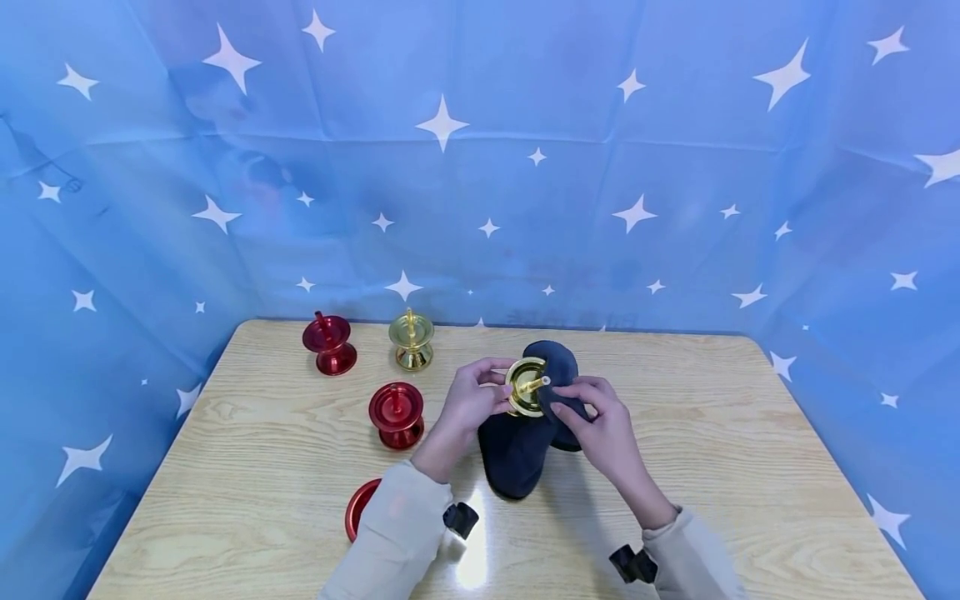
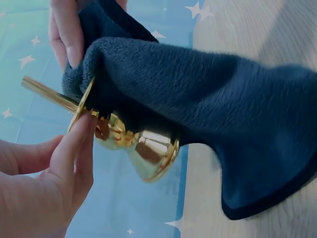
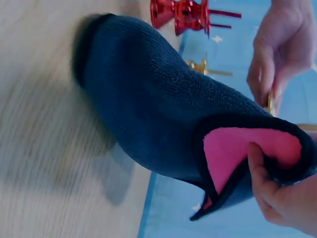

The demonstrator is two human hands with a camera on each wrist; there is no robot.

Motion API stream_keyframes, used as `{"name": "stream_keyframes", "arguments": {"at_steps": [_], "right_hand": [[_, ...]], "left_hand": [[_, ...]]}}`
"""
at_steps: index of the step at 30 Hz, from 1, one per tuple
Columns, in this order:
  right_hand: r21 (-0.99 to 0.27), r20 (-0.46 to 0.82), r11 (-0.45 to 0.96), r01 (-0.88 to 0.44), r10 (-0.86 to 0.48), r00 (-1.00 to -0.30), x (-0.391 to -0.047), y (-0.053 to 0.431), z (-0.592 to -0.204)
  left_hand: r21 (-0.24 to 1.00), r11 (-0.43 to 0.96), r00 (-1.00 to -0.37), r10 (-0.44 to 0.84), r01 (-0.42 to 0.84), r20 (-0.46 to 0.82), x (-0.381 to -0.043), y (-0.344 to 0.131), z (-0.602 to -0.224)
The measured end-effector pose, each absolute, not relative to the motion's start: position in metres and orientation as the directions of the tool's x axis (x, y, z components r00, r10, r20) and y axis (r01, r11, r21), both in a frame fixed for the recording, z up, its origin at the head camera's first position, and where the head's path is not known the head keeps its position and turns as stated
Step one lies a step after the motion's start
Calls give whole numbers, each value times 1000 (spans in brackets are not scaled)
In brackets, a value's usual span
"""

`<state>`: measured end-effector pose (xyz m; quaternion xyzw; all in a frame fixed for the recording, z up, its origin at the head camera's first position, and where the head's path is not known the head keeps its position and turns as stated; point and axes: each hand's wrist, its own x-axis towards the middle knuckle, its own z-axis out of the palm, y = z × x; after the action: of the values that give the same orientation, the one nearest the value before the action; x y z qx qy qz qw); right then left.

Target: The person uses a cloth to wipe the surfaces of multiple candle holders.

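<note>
Pale sleeves (image 1: 397,529) run off the bottom edge; the left hides most of a red dish (image 1: 358,510). Left hand (image 1: 472,402), nearly closed, pinches rim of tilted gold holder (image 1: 527,386) above table (image 1: 255,500) (base hidden in head view). Right hand (image 1: 602,423), thumb against fingers, pinches dark cloth (image 1: 516,460) covering part of the holder.

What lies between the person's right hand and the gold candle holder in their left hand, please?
In the head view, the navy cloth lies between the right hand, which pinches it, and the gold candle holder.
</note>
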<state>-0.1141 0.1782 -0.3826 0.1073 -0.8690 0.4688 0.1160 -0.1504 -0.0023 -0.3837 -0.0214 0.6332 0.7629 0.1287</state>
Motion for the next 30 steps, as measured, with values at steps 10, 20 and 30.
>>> {"name": "stream_keyframes", "arguments": {"at_steps": [10, 20, 30], "right_hand": [[-765, 287, 564, -311, -135, -948, -121, 182, -369], [-849, 182, 501, -169, -22, -983, -123, 181, -367], [-873, 236, 458, -169, 93, -967, -111, 168, -378]], "left_hand": [[991, 66, -908, 396, -120, -136, -155, -10, -375], [990, 23, -953, 271, -136, -137, -156, -7, -373], [980, 23, -935, 297, -196, -194, -155, -10, -377]]}}
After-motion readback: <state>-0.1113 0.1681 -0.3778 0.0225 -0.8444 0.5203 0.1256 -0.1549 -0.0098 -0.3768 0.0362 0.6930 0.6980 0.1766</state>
